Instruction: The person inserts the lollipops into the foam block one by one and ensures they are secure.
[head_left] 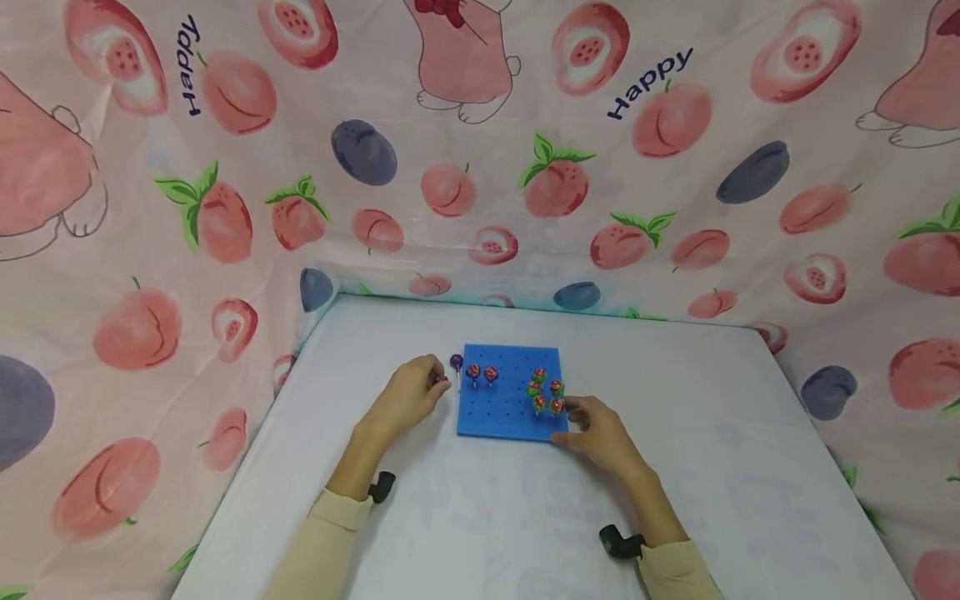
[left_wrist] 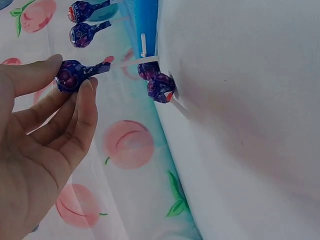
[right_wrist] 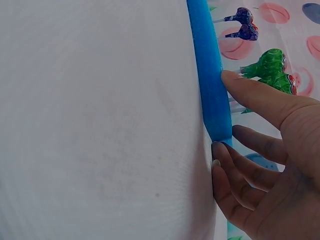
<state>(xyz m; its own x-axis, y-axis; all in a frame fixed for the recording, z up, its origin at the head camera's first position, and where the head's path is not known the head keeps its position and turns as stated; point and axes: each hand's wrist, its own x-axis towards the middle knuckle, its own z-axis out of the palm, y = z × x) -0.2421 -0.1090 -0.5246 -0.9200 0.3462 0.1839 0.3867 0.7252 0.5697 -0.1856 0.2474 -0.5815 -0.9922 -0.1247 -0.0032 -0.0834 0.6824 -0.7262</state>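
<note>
A purple-wrapped lollipop (left_wrist: 72, 76) is pinched by its head between the thumb and fingers of my left hand (head_left: 408, 396), left of the blue pegboard (head_left: 510, 425). Its white stick points away from the palm in the left wrist view. Beside the board's left edge lie loose purple lollipops (left_wrist: 160, 87). Two purple lollipops (head_left: 491, 374) stand upright in holes near the board's left side. Several green lollipops (head_left: 539, 403) stand at its right side. My right hand (head_left: 603, 433) grips the near right corner, thumb on the front edge and fingers along the right edge.
The board lies on a white-covered table (head_left: 480, 517). A fruit-patterned cloth (head_left: 450, 150) hangs behind the table and at both sides. Dark wrist cameras (head_left: 621, 542) stick out from both forearms, near beige sleeves (head_left: 318, 542).
</note>
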